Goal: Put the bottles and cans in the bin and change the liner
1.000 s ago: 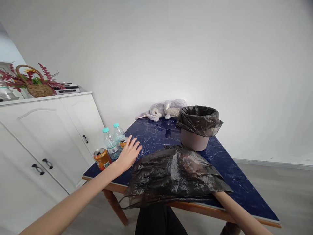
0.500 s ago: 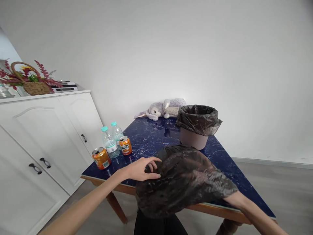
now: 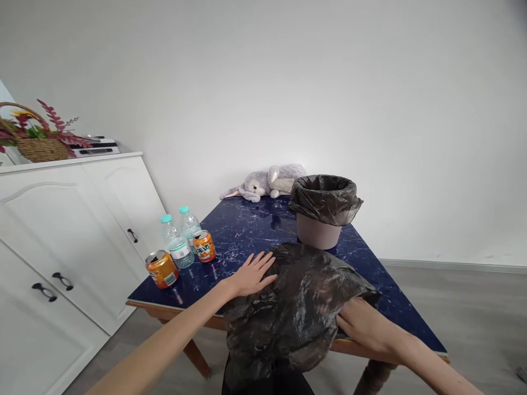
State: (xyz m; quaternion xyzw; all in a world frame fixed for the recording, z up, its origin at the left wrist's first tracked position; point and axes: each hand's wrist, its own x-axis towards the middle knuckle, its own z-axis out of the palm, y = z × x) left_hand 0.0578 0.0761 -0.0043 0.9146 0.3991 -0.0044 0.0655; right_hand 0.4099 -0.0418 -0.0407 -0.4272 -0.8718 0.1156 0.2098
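Observation:
A crumpled black plastic bag (image 3: 294, 307) lies on the near edge of the dark blue marble-patterned table (image 3: 247, 230) and hangs over it. My left hand (image 3: 253, 273) rests flat with fingers spread against the bag's left upper side. At the bag's right edge my right hand (image 3: 368, 328) has its fingers tucked under the plastic, so I cannot make out their grip. Behind the bag stands a pinkish bin lined with a black bag (image 3: 323, 214).
Two orange cans (image 3: 162, 269) (image 3: 204, 246) and two water bottles (image 3: 175, 248) stand at the table's left side. A grey plush toy (image 3: 263, 184) lies at the far edge by the wall. A white cabinet (image 3: 61, 236) with a flower basket (image 3: 35, 140) is on the left.
My left hand moved from near the cans to the bag and now lies flat on it. The bag got bunched up toward me. My right hand came out from beneath it.

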